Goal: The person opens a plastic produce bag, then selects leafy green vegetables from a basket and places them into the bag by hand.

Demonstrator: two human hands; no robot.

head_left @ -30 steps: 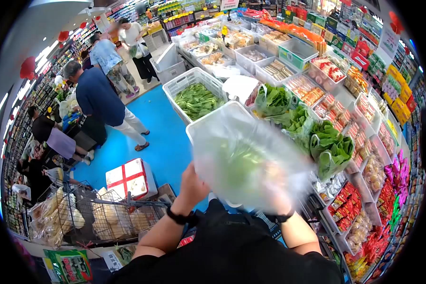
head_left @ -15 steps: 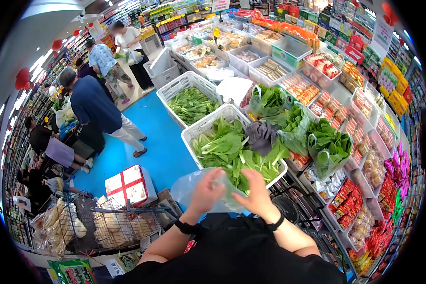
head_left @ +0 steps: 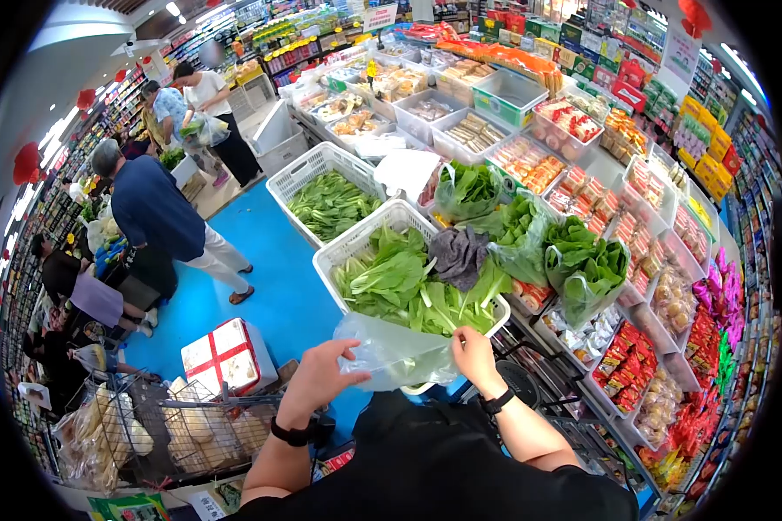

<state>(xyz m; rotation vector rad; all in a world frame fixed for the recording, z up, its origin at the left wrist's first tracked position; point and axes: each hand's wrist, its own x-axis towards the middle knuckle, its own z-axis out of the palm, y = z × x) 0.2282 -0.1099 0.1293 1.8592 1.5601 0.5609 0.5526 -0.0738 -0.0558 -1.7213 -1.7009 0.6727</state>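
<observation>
At your far left is one wire cart (head_left: 191, 430) with pale produce in clear bags. Behind it, one person in a dark blue shirt (head_left: 152, 208) stands on the blue floor (head_left: 274, 234); at least three other people are beyond and to the left. One white box (head_left: 226, 356) with a red cross of tape sits just beside the cart.

Your left hand (head_left: 317, 378) is at the left edge of one clear plastic bag (head_left: 400, 352), its thumb and forefinger apart, a gap between them. The bag is in front of your body, over the near rim of the nearer basket, and hides part of that rim. Two white baskets hold leafy greens: the farther basket (head_left: 285, 189) and the nearer basket (head_left: 323, 267), with one crumpled dark bundle (head_left: 459, 257) on the nearer one's greens. Your right hand (head_left: 476, 358) pinches the bag's right edge, fingers closed on the plastic. You wear one black band on each wrist.

Right of the baskets are three bagged bunches of greens (head_left: 587, 265), then many trays of packaged food (head_left: 586, 195) and, farther right, red packets (head_left: 627, 365).
</observation>
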